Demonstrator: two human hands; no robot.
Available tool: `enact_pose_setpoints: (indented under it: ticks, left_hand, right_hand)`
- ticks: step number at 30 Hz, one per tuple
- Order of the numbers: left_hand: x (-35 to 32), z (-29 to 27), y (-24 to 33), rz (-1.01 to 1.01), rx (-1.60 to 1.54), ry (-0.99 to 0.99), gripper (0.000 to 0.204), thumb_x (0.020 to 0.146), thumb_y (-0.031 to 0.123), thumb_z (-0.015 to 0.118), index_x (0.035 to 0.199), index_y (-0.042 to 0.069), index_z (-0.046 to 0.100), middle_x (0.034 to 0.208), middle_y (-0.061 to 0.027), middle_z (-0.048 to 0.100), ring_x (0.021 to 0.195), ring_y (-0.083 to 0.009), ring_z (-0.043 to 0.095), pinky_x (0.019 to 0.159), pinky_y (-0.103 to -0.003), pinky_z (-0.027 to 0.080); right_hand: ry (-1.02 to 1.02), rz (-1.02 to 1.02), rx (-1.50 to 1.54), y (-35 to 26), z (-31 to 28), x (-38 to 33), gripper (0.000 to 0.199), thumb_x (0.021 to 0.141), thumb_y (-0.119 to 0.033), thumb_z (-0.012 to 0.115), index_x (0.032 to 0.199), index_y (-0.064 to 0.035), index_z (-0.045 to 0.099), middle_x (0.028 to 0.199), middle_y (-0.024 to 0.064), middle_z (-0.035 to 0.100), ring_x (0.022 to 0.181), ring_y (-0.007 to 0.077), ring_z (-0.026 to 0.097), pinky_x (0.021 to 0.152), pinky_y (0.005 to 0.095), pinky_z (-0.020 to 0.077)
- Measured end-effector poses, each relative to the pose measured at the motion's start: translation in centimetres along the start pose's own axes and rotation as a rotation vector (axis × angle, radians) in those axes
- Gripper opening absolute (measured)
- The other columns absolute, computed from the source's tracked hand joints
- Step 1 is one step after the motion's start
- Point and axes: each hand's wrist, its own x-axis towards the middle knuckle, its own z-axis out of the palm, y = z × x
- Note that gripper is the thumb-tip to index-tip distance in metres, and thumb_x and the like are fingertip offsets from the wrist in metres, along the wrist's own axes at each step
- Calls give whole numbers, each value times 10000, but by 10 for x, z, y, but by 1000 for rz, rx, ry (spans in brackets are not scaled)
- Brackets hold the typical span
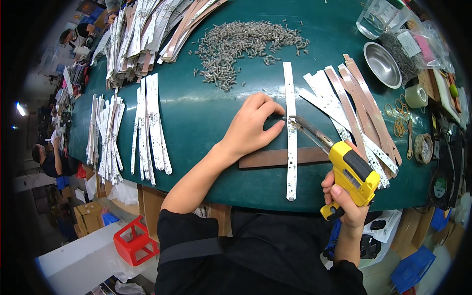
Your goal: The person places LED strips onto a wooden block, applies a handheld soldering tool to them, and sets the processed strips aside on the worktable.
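Note:
A yellow and black soldering gun (353,169) fills my right hand (348,205), whose fingers wrap round its handle. Its dark tip meets a long white circuit board strip (291,169) near mid-length. The strip runs away from me, its nearer part lying across a brown wooden bar (263,159). At the strip's left edge, opposite the tip, the thumb and fingertips of my left hand (251,123) close in on a small dark piece, too small to name. Beyond the hands, many small grey metallic parts (241,44) are heaped on the green table (206,184).
White strips (155,123) lie in bundles at the left, with a larger pile (135,39) behind. More strips (364,108) fan out on the right. Past them are a metal bowl (382,64), a tape roll (416,96) and rubber bands (400,115). A red stool (135,241) stands below the left edge.

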Motion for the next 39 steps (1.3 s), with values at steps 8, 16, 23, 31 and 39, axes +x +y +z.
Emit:
enact_pose_setpoints:
  ticks: [8,16,23,31,39]
  left_hand:
    - [-1,3,-3,35,25,12,170,774,57,720,933,57,661,902,-84,571,885,-260,570,776,-358,466]
    - [-1,4,-3,52,31,17,159,777,55,717,926,56,659,895,-84,570,892,-260,570,776,-359,466]
    - [0,3,-2,52,32,10,160,774,53,715,924,53,659,901,-84,572,891,-262,571,780,-360,466]
    - [2,1,1,8,20,-17,153,786,41,711,931,31,663,924,-82,581,849,-209,592,722,-301,509]
    - [1,-4,4,-42,5,-35,173,776,68,709,940,45,657,927,-86,572,891,-266,573,766,-361,481]
  right_hand:
    - [-13,69,-124,-11,5,-1,772,785,-39,621,1475,27,283,830,138,605,608,122,549,518,225,456]
    - [2,33,-99,-7,3,0,720,771,15,658,1431,33,372,1074,136,631,761,146,632,539,217,496]
    - [5,22,-90,-13,-4,-7,759,755,-19,686,1436,41,357,1031,147,633,726,148,620,558,225,489]
    - [347,-311,-332,-35,-36,-31,858,719,-121,713,1464,18,310,903,127,637,738,128,575,681,245,464]
    - [389,-507,-1457,-8,-81,-34,763,753,-6,732,1438,-35,398,1229,186,564,967,334,595,870,383,478]
